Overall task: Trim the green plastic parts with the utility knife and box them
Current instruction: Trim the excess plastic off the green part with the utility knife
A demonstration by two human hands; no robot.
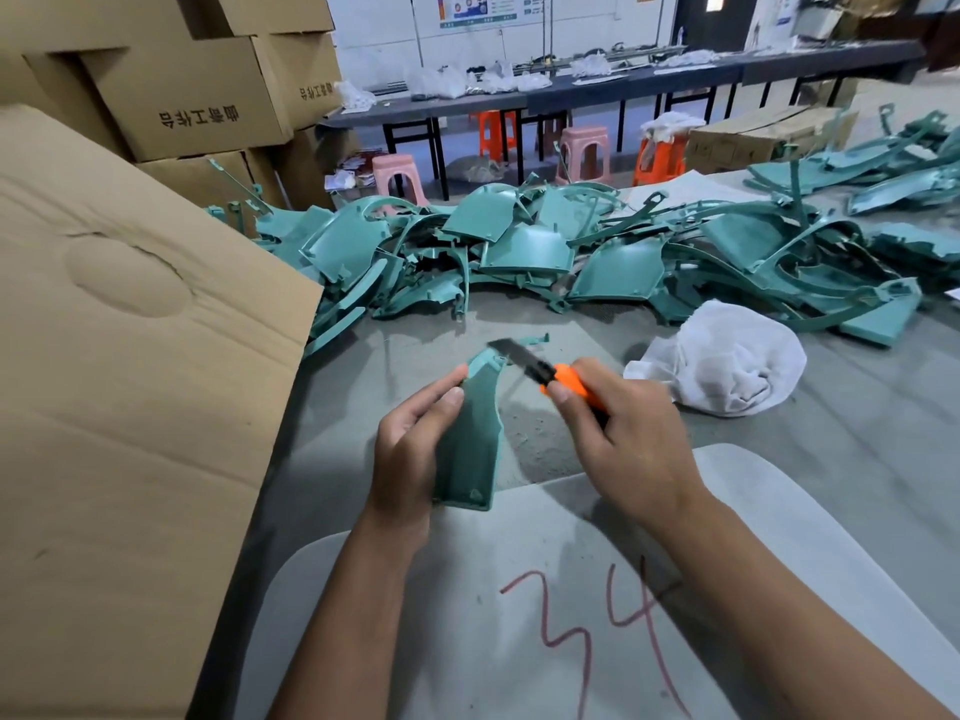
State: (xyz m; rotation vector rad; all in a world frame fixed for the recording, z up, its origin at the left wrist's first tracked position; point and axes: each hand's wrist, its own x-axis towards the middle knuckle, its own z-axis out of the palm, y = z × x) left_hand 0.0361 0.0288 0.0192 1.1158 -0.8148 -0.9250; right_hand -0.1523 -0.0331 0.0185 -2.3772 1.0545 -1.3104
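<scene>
Right now my left hand grips a flat, tapered green plastic part above the near edge of the grey worktop, fingers curled round its left side and thumb lying on its face, with the narrow end pointing away from me. My right hand is wrapped round the orange-handled utility knife, forefinger on top of the handle, and the dark blade reaches up and left to the far right corner of the part; whether the edge actually touches the plastic I cannot tell, because the blade is blurred. My two hands are close together but apart from each other. Just beyond the blade a thin green plastic sliver lies on the worktop. Farther off, a big loose heap of untrimmed green plastic parts spreads across the worktop from left to right. A crumpled white cloth sits to the right of my knife hand, near the heap. On the left a large brown cardboard flap leans over the worktop's edge, with stacked brown cardboard boxes behind it. Under my forearms lies a rounded pale grey sheet marked in red with "34".
</scene>
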